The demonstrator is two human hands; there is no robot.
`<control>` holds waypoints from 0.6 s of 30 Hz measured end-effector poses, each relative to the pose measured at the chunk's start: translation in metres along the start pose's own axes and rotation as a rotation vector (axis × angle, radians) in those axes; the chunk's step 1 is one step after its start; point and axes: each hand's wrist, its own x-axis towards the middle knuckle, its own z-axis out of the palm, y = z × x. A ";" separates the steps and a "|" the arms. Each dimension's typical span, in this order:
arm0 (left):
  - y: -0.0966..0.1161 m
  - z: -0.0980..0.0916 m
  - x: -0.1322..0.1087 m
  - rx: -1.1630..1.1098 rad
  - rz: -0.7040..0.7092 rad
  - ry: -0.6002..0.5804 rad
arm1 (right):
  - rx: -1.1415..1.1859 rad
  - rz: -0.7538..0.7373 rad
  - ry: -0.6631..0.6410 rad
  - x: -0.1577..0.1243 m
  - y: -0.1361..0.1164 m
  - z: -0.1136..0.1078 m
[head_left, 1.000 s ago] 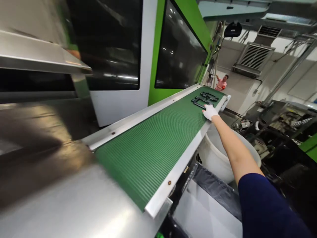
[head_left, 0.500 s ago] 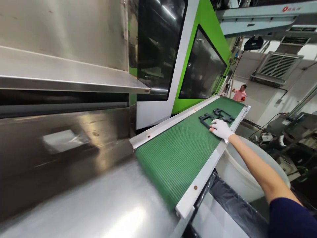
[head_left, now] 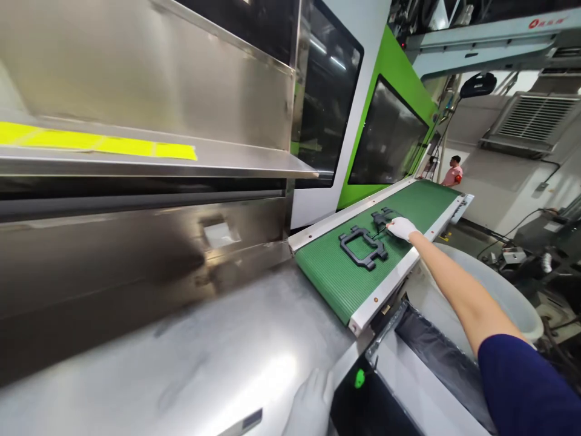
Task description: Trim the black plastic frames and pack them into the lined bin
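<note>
My right hand [head_left: 402, 229], in a white glove, is closed at the far part of a black plastic moulding on the green conveyor belt [head_left: 320, 275]. The near part is an angular open black plastic frame [head_left: 363, 261], lying flat on the belt. A thin strip seems to link the two parts, and my fingers hide some of the far one. My left hand [head_left: 311, 402], also gloved, rests at the right edge of the steel table [head_left: 218, 357], its fingers stretched out and holding nothing.
A steel shelf with yellow labels [head_left: 104, 144] runs along the left. Beyond stands a green and white machine [head_left: 385, 130]. Right of the belt are a large white tub [head_left: 512, 290] and a bin lined with black plastic [head_left: 436, 351]. A person [head_left: 452, 172] stands far back.
The black plastic moulding has come nearer along the belt, with my right hand still at it. My left hand has entered at the bottom. The view has shifted, bringing the yellow labels in.
</note>
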 end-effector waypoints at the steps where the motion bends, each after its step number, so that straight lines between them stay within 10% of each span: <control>1: 0.002 -0.002 -0.001 0.015 0.038 -0.040 | -0.013 -0.015 0.009 -0.007 -0.006 -0.012; 11: 0.024 -0.043 -0.021 -0.627 -0.044 0.182 | -0.171 -0.255 0.294 -0.133 -0.096 -0.112; 18: 0.023 -0.126 0.019 -0.979 -0.194 0.555 | -0.108 -0.536 0.401 -0.231 -0.181 -0.132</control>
